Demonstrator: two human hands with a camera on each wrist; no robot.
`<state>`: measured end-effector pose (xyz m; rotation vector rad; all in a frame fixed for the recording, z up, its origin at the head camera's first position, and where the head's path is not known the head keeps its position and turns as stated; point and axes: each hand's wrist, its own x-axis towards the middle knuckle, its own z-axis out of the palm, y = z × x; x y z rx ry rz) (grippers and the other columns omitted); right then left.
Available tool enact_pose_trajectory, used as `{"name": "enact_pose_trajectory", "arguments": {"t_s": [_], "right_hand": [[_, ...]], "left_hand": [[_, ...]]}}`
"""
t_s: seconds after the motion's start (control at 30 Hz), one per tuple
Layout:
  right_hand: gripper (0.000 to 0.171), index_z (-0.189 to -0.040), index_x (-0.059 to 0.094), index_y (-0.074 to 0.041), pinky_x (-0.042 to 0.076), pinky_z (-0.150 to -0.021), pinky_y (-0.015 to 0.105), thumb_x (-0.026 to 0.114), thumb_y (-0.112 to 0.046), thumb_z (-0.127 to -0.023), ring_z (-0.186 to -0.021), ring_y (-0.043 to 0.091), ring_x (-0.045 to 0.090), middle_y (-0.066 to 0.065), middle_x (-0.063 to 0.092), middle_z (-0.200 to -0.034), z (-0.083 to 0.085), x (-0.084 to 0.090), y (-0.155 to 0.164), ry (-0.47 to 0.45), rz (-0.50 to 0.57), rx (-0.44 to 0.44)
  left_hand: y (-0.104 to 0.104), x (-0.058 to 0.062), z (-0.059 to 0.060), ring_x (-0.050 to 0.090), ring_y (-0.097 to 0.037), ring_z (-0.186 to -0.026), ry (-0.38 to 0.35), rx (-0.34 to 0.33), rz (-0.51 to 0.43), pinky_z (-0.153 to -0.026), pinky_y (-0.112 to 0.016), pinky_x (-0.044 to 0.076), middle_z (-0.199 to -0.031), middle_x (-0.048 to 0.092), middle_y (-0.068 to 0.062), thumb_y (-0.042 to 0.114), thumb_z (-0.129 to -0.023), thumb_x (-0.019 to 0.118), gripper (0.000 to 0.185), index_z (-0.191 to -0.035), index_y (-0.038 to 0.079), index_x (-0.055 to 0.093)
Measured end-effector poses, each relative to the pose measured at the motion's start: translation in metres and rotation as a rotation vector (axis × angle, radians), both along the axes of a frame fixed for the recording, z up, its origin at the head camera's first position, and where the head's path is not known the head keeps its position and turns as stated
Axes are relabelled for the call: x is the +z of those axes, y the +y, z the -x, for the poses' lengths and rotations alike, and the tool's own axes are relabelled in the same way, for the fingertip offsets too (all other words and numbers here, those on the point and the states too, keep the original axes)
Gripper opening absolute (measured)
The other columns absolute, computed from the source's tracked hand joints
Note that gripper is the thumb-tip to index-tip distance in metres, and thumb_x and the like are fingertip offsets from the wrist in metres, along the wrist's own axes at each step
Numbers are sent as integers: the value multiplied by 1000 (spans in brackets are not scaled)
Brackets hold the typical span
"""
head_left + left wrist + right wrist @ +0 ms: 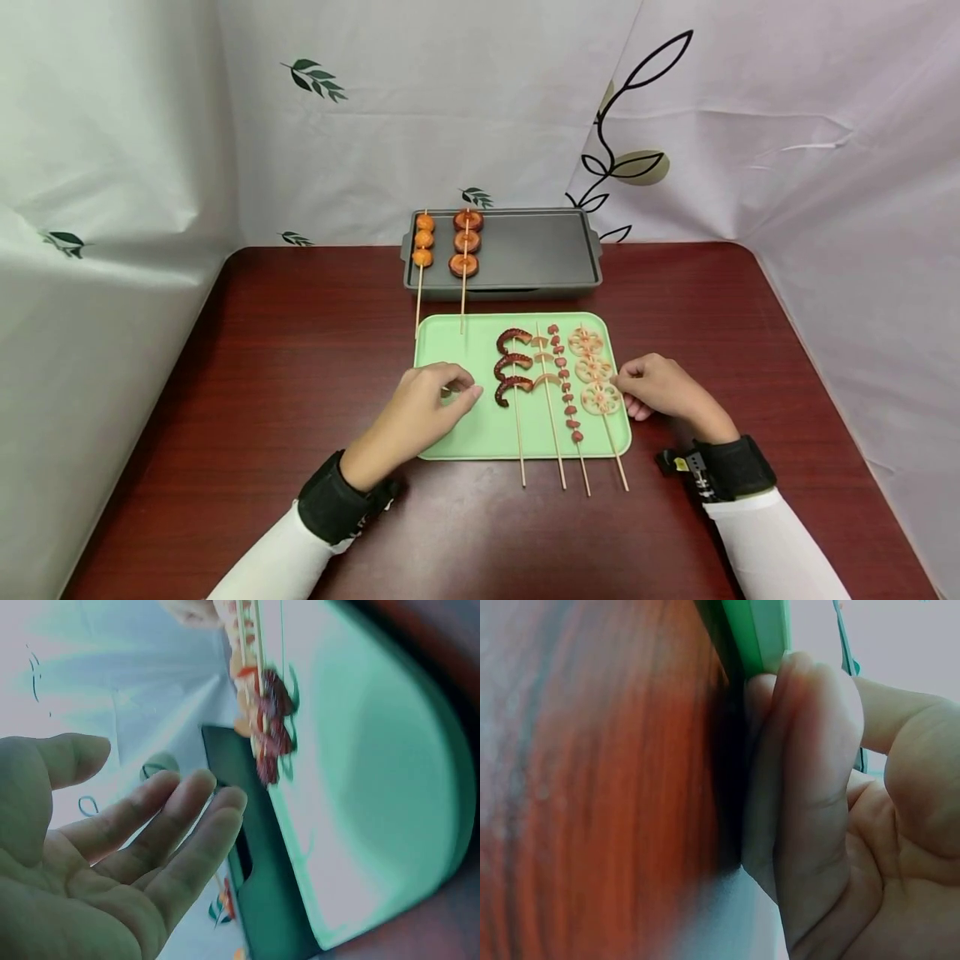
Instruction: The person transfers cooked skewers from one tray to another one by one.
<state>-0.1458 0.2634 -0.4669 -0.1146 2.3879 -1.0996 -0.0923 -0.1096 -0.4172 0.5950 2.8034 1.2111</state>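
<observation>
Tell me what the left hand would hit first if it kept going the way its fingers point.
Probably the skewer of dark red curled sausage pieces on the light green plastic tray, just beyond the left hand; its height above the tray is unclear.

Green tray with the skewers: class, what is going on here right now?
A person sits at a dark red table with a green tray holding four food skewers, among them lotus root slices. The left hand rests open on the tray's bare part; the right hand grips the tray's right edge. Two more skewers lie on a grey griddle pan behind.
</observation>
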Motion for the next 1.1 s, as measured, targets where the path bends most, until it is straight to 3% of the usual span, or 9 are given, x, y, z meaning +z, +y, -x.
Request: {"name": "enact_pose_trajectory", "arguments": {"t_s": [0.2, 0.33, 0.57, 0.73, 0.87, 1.1], "right_hand": [[36, -70, 61, -5, 62, -53, 33, 62, -21, -102, -56, 16, 66, 4, 65, -64, 0, -1, 0, -3, 0, -5], [36, -71, 62, -6, 62, -53, 33, 62, -22, -103, -56, 16, 67, 4, 65, -64, 0, -2, 0, -6, -1, -7], [35, -71, 63, -6, 62, -54, 34, 61, -22, -102, -57, 17, 67, 5, 65, -64, 1, -1, 0, -9, -10, -5], [35, -72, 63, -5, 62, -55, 34, 61, -22, -102, -58, 17, 67, 5, 65, -65, 0, 0, 0, -15, -10, -3], [36, -71, 63, -5, 62, -54, 34, 61, -22, -103, -58, 18, 67, 6, 65, -65, 0, 0, 0, -16, -6, -8], [36, -71, 62, -5, 62, -54, 34, 62, -23, -102, -58, 17, 67, 5, 65, -65, 0, 0, 0, -13, 1, -2]], "left_hand": [[-13, 5, 8, 71, -28, -108, 168, 103, 10, -91, -46, 62, -114, 74, -13, 28, -101, 69, 30, -117, 3, 73], [-25, 8, 15, 68, -32, -113, 178, 174, -53, -93, -49, 60, -126, 70, -16, 32, -104, 63, 40, -131, 2, 65], [-44, 12, 31, 64, -30, -128, 14, 232, -319, -104, -48, 57, -142, 63, -16, 39, -111, 45, 50, -148, 6, 52], [-49, 14, 45, 62, -37, -130, -169, 218, -549, -105, -44, 55, -148, 57, -22, 42, -113, 37, 60, -154, -1, 42], [-48, 13, 57, 63, -36, -130, -299, 238, -620, -103, -39, 57, -148, 57, -22, 45, -112, 37, 64, -155, -2, 40], [-43, 13, 75, 62, -40, -130, -442, 229, -700, -103, -39, 57, -149, 54, -27, 42, -113, 36, 62, -155, -4, 38]]}}
